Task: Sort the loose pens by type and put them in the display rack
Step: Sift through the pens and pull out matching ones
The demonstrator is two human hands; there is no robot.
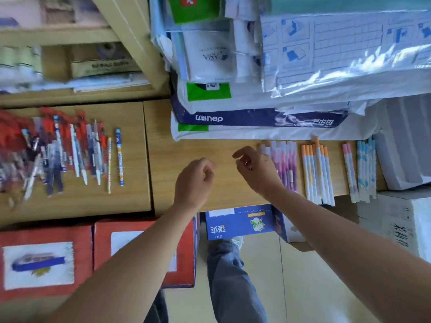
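While the left hand point(194, 178) hangs loosely curled and empty over the bare middle of the shelf point(168, 148), the right hand point(254, 170) curls beside the purple pens point(288, 164); whether it pinches anything I cannot tell. Sorting seems underway. The next move, I'd guess, is a reach across open wood to the loose pens point(70, 152) at centre left, minding the near edge.

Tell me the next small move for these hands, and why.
Probably the left hand should reach left to the mixed pile and pick up the blue-and-white pen lying apart at its right edge. Both hands hover over the table and seem to hold nothing. The right hand is beside the sorted purple-pink pens, while the pile is unsorted.
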